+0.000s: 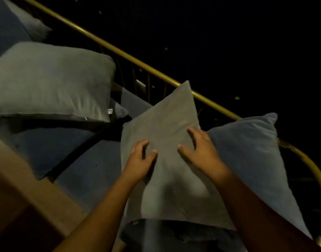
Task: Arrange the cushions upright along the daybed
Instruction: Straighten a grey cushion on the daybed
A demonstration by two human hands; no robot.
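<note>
Head view: my left hand (140, 160) and right hand (199, 150) press flat, fingers spread, on the grey cushion (167, 135) at frame centre. It leans against the brass rail (130, 59), beside a blue cushion (246, 153) at right.

Your left hand (140, 160) and right hand (201, 151) are bare: no gloves, no rings, no watch or band at either wrist. Both forearms are bare as well, right down to the bottom edge of the view, so no sleeve shows on you at all. Your fingernails are short and plain, the thumbnails the clearest of them. The light is dim and the picture soft, so finer marks on your hands cannot be made out.
</note>
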